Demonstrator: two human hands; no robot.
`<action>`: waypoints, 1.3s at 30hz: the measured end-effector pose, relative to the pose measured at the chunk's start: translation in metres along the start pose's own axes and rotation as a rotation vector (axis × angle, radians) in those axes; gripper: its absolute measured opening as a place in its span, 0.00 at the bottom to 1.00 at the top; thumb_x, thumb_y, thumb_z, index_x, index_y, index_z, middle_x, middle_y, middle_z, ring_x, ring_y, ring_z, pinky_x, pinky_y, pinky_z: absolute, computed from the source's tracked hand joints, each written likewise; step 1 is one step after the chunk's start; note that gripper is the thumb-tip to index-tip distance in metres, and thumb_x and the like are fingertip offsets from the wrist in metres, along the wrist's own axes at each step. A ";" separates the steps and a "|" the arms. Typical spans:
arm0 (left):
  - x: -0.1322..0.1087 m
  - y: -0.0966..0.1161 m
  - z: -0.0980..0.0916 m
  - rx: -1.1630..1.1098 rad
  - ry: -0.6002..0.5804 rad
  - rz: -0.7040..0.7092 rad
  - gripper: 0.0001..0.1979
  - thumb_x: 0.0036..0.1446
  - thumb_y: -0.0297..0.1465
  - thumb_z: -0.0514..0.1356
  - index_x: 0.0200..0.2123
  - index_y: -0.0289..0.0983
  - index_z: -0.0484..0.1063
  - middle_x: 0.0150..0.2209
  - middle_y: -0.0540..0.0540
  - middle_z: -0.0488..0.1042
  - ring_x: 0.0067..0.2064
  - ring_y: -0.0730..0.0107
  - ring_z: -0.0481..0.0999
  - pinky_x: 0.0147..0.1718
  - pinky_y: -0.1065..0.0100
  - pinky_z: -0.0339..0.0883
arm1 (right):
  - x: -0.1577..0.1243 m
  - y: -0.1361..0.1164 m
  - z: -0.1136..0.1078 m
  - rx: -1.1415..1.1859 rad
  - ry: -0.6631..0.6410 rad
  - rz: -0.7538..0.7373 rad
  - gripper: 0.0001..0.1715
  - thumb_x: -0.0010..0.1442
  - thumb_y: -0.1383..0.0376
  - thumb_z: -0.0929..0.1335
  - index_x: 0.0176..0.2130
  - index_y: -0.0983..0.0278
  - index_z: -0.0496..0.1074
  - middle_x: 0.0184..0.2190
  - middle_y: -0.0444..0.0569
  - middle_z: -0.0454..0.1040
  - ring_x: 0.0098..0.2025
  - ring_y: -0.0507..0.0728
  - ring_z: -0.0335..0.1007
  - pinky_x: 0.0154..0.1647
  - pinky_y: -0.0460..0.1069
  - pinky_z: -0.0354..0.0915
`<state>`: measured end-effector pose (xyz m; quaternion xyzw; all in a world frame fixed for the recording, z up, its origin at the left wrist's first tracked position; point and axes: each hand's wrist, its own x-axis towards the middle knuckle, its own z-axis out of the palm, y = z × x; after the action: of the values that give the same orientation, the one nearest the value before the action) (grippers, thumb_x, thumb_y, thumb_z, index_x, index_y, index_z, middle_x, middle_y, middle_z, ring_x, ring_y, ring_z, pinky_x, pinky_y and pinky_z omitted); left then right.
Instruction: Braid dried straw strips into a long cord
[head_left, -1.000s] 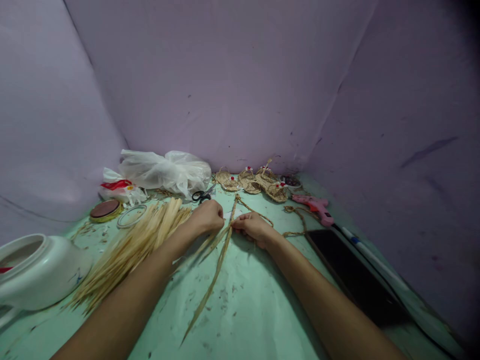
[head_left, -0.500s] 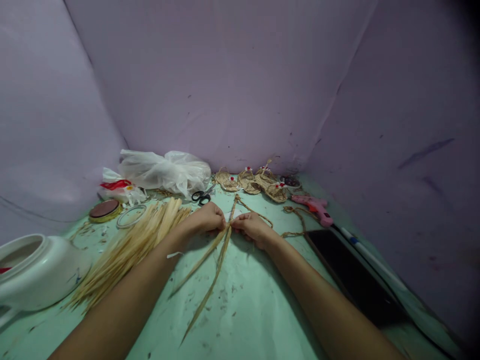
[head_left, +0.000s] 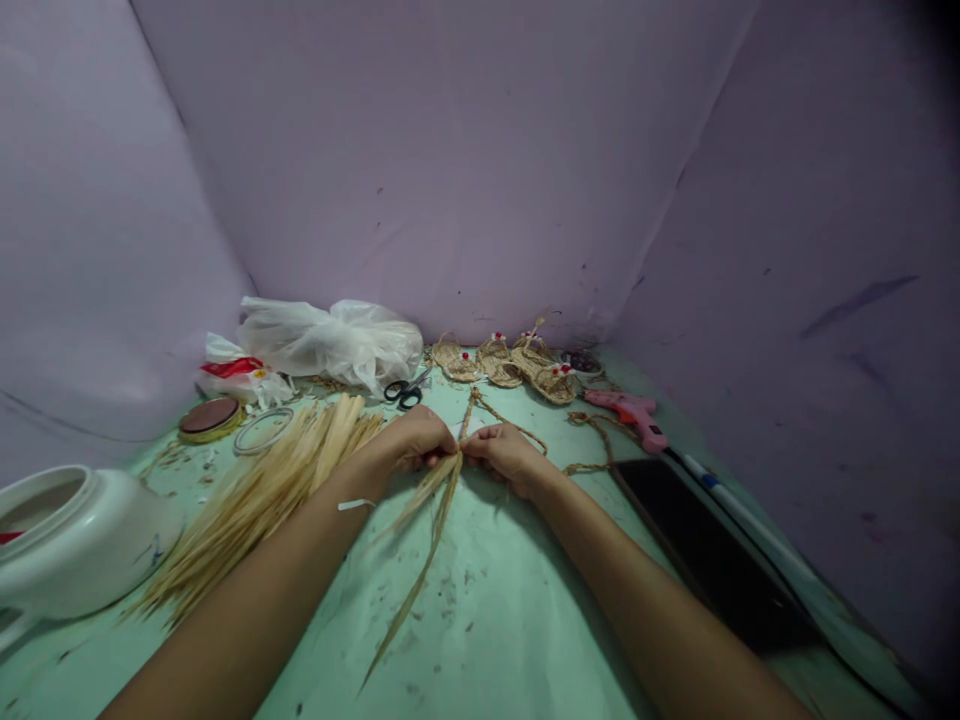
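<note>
My left hand [head_left: 426,438] and my right hand [head_left: 504,453] meet at the middle of the table, both pinching a braided straw cord [head_left: 465,420] where it parts into loose strands. The finished braid runs up from my fingers, bends near the top and comes back down behind my right hand. Two loose strands [head_left: 427,560] hang toward me below the pinch; the left one is blurred. A fanned bundle of pale dry straw [head_left: 255,510] lies beside my left forearm. The exact grip of the fingertips is too small to make out.
At the back are a white plastic bag [head_left: 330,340], black scissors [head_left: 405,392] and several woven straw slippers [head_left: 495,365] with red beads. A pink glue gun [head_left: 634,412] and a dark flat slab [head_left: 705,550] lie right. A white pot [head_left: 97,550] stands left, near a tape ring [head_left: 262,432].
My left hand has shifted slightly right, closer to my right hand. The left loose strand has swung up and blurred. My right hand has stayed put.
</note>
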<state>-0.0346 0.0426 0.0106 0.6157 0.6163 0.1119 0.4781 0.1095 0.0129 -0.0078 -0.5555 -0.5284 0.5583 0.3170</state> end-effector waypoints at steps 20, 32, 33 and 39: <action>-0.008 0.008 0.004 -0.129 -0.066 -0.035 0.15 0.36 0.39 0.63 0.21 0.36 0.61 0.10 0.56 0.57 0.11 0.82 0.51 0.12 0.75 0.41 | -0.006 -0.007 -0.006 0.239 -0.064 0.081 0.03 0.41 0.68 0.65 0.23 0.67 0.65 0.07 0.34 0.49 0.10 0.43 0.36 0.12 0.43 0.33; -0.008 0.006 0.009 -0.309 -0.233 -0.068 0.11 0.42 0.31 0.60 0.17 0.33 0.60 0.11 0.54 0.59 0.12 0.83 0.56 0.11 0.78 0.48 | 0.006 -0.001 -0.002 0.113 -0.034 0.043 0.09 0.40 0.74 0.62 0.14 0.65 0.62 0.10 0.40 0.59 0.14 0.46 0.47 0.15 0.42 0.44; -0.007 0.005 0.008 -0.304 -0.240 -0.061 0.11 0.41 0.31 0.60 0.17 0.33 0.60 0.11 0.54 0.60 0.12 0.83 0.56 0.10 0.78 0.48 | 0.006 -0.001 -0.002 0.104 -0.032 0.042 0.10 0.40 0.74 0.62 0.13 0.65 0.62 0.09 0.39 0.57 0.13 0.46 0.46 0.15 0.42 0.43; -0.006 0.002 0.000 -0.428 -0.346 -0.043 0.03 0.39 0.24 0.58 0.20 0.30 0.66 0.15 0.50 0.65 0.14 0.82 0.61 0.12 0.78 0.54 | 0.004 0.000 -0.004 0.046 -0.037 0.020 0.12 0.40 0.74 0.61 0.11 0.65 0.58 0.07 0.38 0.52 0.13 0.45 0.42 0.14 0.43 0.41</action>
<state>-0.0347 0.0380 0.0153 0.4976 0.5006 0.1224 0.6977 0.1125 0.0179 -0.0084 -0.5431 -0.5155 0.5836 0.3143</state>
